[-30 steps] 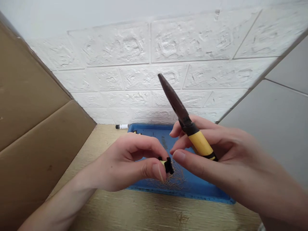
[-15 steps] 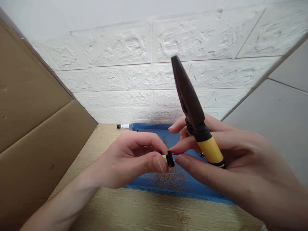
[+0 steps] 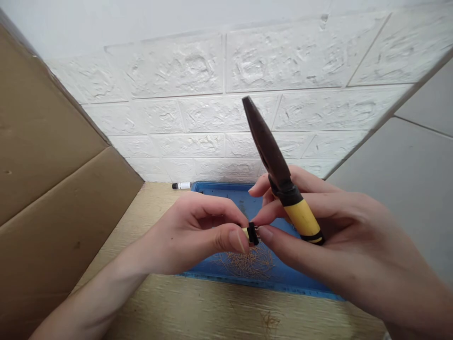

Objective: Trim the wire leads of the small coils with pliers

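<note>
Thumb and forefinger of the left hand [image 3: 198,231] pinch a small black-and-yellow component with thin metal pins [image 3: 252,233], held above a shallow blue plastic tray [image 3: 269,285]. The right hand [image 3: 339,231] grasps pliers with a dark-brown tapering metal nose and yellow-and-black handles [image 3: 281,174], tilted up over the tray; its thumb and forefinger meet the component's pins, though whether they grip them cannot be told. Below, a loose heap of thin copper-coloured wires [image 3: 246,264] lies in the tray. More wire strands [image 3: 271,321] lie on the pale wooden tabletop [image 3: 198,307] before the tray. Beside the tray's far left corner lies a black-capped cylinder with a white label [image 3: 182,186]. A white brick-patterned wall [image 3: 170,113] stands behind the tray, brown cardboard [image 3: 53,198] to its left.
</note>
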`<state>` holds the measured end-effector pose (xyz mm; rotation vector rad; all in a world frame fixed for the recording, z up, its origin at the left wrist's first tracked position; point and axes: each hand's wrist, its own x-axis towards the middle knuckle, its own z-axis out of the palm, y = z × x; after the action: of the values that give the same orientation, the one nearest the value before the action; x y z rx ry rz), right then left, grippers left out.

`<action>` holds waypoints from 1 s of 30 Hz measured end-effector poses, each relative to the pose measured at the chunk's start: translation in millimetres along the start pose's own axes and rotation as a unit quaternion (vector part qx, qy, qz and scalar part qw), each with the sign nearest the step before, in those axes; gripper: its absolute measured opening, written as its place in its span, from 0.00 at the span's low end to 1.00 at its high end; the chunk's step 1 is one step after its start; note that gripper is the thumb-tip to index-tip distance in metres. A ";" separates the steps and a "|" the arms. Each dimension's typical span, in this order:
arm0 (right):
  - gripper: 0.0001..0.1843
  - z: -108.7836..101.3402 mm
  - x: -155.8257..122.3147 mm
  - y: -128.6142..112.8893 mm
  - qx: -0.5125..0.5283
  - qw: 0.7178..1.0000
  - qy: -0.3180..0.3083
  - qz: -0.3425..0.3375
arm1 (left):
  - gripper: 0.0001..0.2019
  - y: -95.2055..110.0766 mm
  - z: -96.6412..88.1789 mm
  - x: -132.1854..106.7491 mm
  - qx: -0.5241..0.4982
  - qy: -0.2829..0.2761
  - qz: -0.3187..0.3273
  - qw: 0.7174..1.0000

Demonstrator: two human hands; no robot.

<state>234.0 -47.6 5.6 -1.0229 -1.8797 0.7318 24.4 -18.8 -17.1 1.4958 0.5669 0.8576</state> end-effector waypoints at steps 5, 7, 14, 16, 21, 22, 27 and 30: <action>0.11 -3.2 2.2 -3.6 0.001 1.000 -0.004 0.024 | 0.16 1.8 -0.5 0.4 0.028 0.005 0.012 1.000; 0.13 -3.3 2.7 -4.7 -0.001 1.000 -0.006 0.030 | 0.15 2.0 -0.7 0.5 0.040 0.010 0.015 0.999; 0.12 -2.1 1.6 -5.9 -0.009 0.999 -0.028 0.039 | 0.10 1.9 -0.4 0.5 0.084 -0.009 0.035 0.996; 0.12 -2.2 1.2 -5.0 -0.014 0.999 -0.030 0.033 | 0.09 2.0 0.3 -0.2 0.108 -0.016 0.048 0.993; 0.10 -0.4 1.3 -1.2 -0.026 0.998 -0.048 0.035 | 0.08 2.1 1.1 -2.9 0.174 -0.038 0.105 0.978; 0.10 -0.1 1.5 -0.9 -0.027 0.998 -0.051 0.035 | 0.08 2.2 0.8 -3.4 0.185 -0.043 0.106 0.976; 0.13 -3.3 2.3 -2.4 -0.022 0.998 -0.028 0.047 | 0.10 1.5 -2.0 -5.8 0.213 -0.017 0.103 0.971; 0.17 -7.0 2.8 -3.2 -0.030 0.999 0.018 0.042 | 0.19 -0.5 -2.8 -6.1 0.155 0.001 0.065 0.986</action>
<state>238.2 -46.1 12.5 -1.1512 -1.8460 0.7046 18.6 -21.8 -18.8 1.8312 0.6292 0.9007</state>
